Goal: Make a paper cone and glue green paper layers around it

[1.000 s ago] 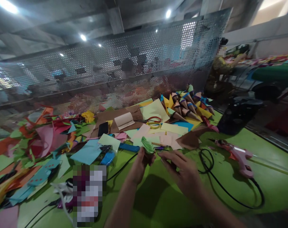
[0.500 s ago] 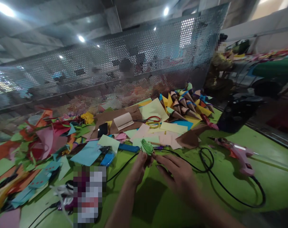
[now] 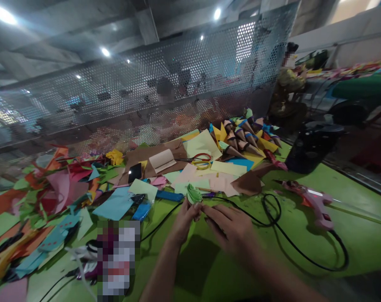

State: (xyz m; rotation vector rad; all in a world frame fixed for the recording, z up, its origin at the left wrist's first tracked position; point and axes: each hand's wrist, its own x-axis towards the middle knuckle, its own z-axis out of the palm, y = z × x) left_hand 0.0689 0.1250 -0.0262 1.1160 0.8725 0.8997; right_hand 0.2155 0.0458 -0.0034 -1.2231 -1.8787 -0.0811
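My left hand (image 3: 184,221) is closed around the base of a rolled green paper piece (image 3: 194,194), which sticks up above its fingers. My right hand (image 3: 233,228) sits just to the right, its fingertips reaching to the base of the same roll, fingers curled close together. Both hands hover over a green table (image 3: 306,235). Whether the right hand truly grips the roll is unclear.
Coloured paper sheets (image 3: 206,174) and scraps (image 3: 52,188) cover the table's back and left. Red-handled scissors (image 3: 199,159), a phone (image 3: 135,171), paper cones (image 3: 243,138), a pink glue gun (image 3: 313,201) with black cable (image 3: 297,247), a perforated metal screen (image 3: 146,92). Another person (image 3: 288,84) sits far right.
My right hand has moved left toward the green roll and its fingers now meet the left hand. The view has drifted slightly.
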